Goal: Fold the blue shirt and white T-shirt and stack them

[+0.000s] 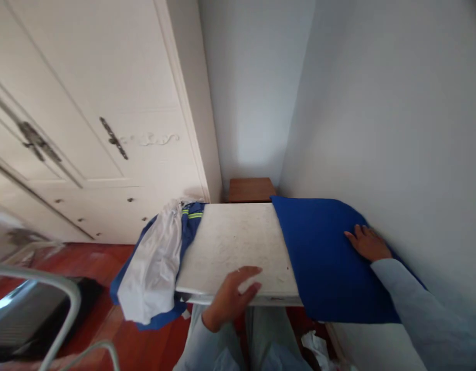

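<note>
Two hands rest flat with fingers spread: the left hand (232, 294) on the near edge of the white worktop (238, 242), the right hand (367, 242) on one blue cloth (326, 257) draped over the worktop's right side. One white garment (155, 268) over a blue one (189, 221) hangs off the left edge, hiding it, and beyond stand a brown stand (250, 189), half hidden, and a blurred wardrobe (99, 103).

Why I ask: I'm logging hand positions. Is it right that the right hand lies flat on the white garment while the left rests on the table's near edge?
Not quite: in the head view the right hand lies flat on the blue cloth, not the white garment. The left hand does rest on the table edge.
</note>
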A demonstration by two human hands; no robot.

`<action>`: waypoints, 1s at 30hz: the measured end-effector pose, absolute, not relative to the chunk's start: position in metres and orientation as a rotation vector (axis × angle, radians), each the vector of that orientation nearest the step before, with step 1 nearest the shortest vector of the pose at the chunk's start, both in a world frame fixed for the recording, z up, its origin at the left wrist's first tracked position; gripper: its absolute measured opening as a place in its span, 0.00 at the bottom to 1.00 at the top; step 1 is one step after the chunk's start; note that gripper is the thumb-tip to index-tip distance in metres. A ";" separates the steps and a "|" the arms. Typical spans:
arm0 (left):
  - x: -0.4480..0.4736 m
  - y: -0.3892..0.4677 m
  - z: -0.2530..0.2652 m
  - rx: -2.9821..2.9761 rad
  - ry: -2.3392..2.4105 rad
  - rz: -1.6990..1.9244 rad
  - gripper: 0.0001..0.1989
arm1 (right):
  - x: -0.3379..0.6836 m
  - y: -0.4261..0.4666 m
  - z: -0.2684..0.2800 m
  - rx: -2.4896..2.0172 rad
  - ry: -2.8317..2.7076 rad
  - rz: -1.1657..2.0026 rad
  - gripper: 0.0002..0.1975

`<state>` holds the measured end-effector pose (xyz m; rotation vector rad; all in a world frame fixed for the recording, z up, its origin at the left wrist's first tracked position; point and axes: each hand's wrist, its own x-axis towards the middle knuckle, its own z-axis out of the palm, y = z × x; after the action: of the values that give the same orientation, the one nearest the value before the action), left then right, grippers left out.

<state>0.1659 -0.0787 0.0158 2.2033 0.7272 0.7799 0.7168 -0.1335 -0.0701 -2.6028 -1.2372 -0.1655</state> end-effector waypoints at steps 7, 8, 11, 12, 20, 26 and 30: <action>0.010 0.000 0.019 2.123 2.022 0.974 0.33 | 0.610 -0.155 -0.047 -2.158 -1.479 -0.159 0.30; -0.002 0.006 0.014 2.144 2.162 0.837 0.36 | 0.591 -0.159 -0.041 -2.108 -1.455 -0.120 0.29; -0.020 0.014 0.002 2.157 2.352 0.516 0.31 | 0.538 -0.171 -0.027 -2.021 -1.344 0.084 0.30; -0.021 0.016 0.000 2.150 2.368 0.498 0.27 | 0.524 -0.174 -0.025 -1.999 -1.316 0.153 0.31; -0.015 0.044 0.035 2.114 2.409 0.904 0.22 | 0.437 -0.173 -0.019 -1.842 -1.212 0.551 0.34; -0.002 0.061 0.022 2.034 2.344 0.496 0.22 | 0.354 -0.167 -0.029 -1.612 -1.320 0.840 0.29; 0.002 0.065 0.014 2.004 2.336 0.581 0.16 | 0.329 -0.169 -0.036 -1.527 -1.374 0.914 0.29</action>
<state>0.0022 0.0645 0.0139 2.0036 2.3358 0.5810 0.3293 -0.1686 -0.0365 -1.5266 -1.3743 0.9143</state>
